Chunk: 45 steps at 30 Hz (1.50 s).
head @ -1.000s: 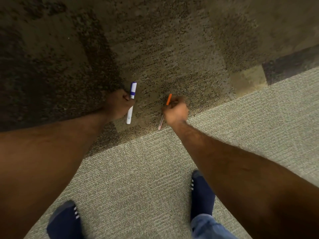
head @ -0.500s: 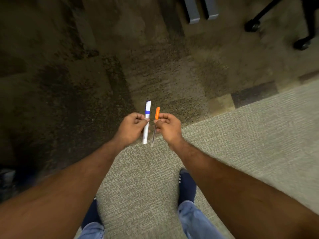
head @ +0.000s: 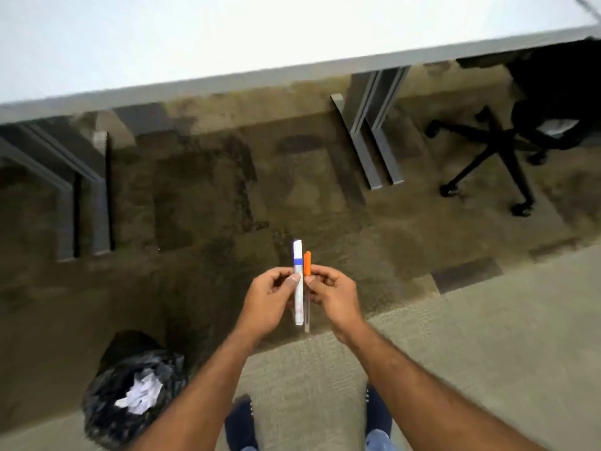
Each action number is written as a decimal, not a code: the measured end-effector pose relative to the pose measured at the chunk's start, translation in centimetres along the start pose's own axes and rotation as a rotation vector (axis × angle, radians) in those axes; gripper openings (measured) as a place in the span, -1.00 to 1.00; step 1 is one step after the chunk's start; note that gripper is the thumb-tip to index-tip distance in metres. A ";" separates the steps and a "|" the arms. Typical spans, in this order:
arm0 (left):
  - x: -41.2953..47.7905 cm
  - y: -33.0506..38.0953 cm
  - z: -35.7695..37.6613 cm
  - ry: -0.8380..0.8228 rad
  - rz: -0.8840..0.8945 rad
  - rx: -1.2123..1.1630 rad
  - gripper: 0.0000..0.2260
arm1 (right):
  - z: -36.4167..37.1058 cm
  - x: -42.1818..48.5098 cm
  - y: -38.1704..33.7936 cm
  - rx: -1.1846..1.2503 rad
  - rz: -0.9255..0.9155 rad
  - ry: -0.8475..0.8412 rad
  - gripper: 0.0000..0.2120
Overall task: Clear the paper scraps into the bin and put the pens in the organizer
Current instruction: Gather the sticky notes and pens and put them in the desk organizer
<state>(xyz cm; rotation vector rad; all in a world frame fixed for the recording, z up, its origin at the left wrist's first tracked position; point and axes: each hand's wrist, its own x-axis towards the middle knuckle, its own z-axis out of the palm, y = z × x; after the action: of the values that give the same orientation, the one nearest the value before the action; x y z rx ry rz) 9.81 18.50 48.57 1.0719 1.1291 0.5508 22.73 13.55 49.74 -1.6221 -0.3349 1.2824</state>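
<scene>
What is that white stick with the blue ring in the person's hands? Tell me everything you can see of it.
It is a white marker, plastic by its look, with a blue band near its far end. The left hand pinches it around the middle, holding it above the carpet, pointing away. A thinner orange-capped pen lies close alongside; whether they touch is unclear.

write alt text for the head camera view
A person's left hand holds a white marker with a blue band beside a thin orange-capped pen held in the right hand, above carpet. A black-bagged bin with paper scraps sits lower left.
</scene>
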 end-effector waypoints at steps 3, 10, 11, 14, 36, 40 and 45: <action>-3.1 4.8 -2.2 0.015 0.032 -0.007 -0.87 | 3.1 -3.2 -4.8 -0.012 -0.052 -0.021 -0.78; -8.8 14.1 -8.2 0.096 0.160 0.050 -0.82 | 10.5 -10.8 -13.0 0.002 -0.097 -0.120 -0.83; -9.3 15.1 -9.1 0.103 0.176 0.069 -0.81 | 11.4 -11.7 -13.9 -0.002 -0.107 -0.130 -0.83; -10.8 18.1 -11.7 0.138 0.221 0.148 -0.80 | 14.0 -13.8 -16.5 -0.015 -0.127 -0.149 -0.79; 0.5 33.8 -18.4 0.308 0.215 0.209 -0.59 | 24.2 -1.4 -31.8 -0.080 -0.121 -0.462 -0.83; 2.5 35.7 -19.7 0.315 0.208 0.282 -0.53 | 26.4 1.2 -34.1 -0.064 -0.101 -0.491 -0.84; 5.2 37.7 -22.6 0.346 0.192 0.228 -0.53 | 30.4 3.5 -35.9 -0.110 -0.136 -0.506 -0.81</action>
<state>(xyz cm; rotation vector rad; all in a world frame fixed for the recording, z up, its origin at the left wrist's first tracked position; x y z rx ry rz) -3.44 47.77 79.04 1.3250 1.4247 0.7950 10.63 48.57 78.98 -1.3179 -0.8231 1.5799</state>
